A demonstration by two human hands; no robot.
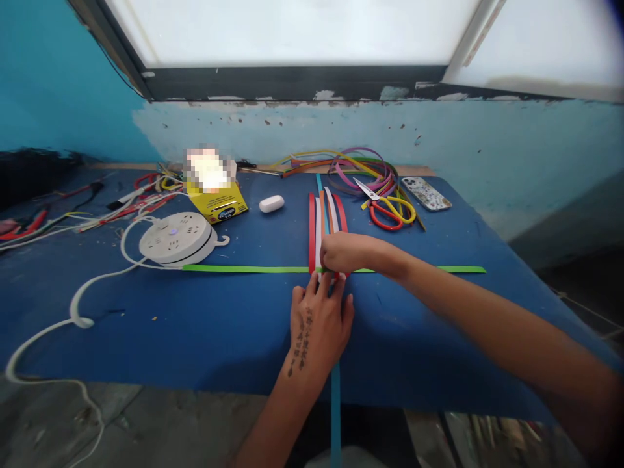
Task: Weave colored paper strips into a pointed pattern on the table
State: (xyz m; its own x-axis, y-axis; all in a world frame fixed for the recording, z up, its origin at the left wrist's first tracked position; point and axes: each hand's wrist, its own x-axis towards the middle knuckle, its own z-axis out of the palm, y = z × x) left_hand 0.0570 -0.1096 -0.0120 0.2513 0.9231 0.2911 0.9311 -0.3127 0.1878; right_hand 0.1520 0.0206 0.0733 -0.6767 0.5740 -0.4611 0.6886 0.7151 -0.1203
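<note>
My left hand (322,318) lies palm down, fingertips spread over the near ends of several flat strips. My right hand (348,252) is closed just beyond those fingertips, over the strips; its fingers are curled under, so what they grip is hidden. Red strips (312,227) stand at the outer sides of the bundle, with white strips (318,221) and an orange strip (331,211) between them. A long blue strip (335,409) runs from the far side, under my hands and over the table's near edge. A long green strip (253,269) crosses sideways beneath the hands.
On the blue table (205,325) are a white round power strip (178,237) with its cord, a yellow box (219,203) and a white case (272,204). Scissors (390,211), a phone (426,194) and coiled coloured strips (365,166) lie at back right. Pliers and wires lie left.
</note>
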